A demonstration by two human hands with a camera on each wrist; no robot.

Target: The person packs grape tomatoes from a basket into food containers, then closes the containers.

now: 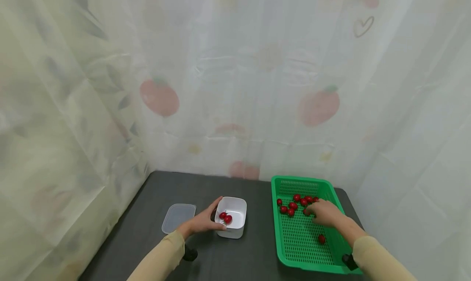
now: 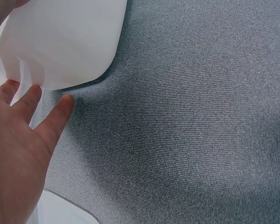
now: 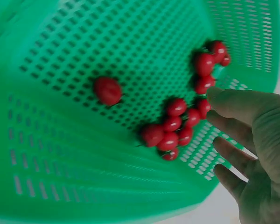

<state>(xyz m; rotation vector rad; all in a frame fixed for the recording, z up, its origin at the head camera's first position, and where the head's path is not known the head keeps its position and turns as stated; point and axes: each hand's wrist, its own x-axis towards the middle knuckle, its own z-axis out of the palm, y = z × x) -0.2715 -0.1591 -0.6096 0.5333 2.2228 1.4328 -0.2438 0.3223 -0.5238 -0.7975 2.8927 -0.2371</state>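
A small white square container (image 1: pixel 234 233) stands on the table with two cherry tomatoes (image 1: pixel 228 219) inside. My left hand (image 1: pixel 202 222) holds it from the left, thumb along the near side and fingers toward the back; in the left wrist view, fingertips meet its white wall (image 2: pixel 70 42). Over to the right, my right hand (image 1: pixel 325 212) reaches into a green plastic basket (image 1: pixel 278 232). Its fingers are spread and its thumb tip is right at a cherry tomato (image 3: pixel 205 85) in a cluster of several. One tomato (image 3: pixel 107 90) lies apart from them.
A translucent lid (image 1: pixel 179 218) lies flat on the dark grey table (image 1: pixel 254 252), left of the container. Pale curtains with fruit prints (image 1: pixel 235 89) hang behind the table and on both sides. The basket's walls rise around the right hand.
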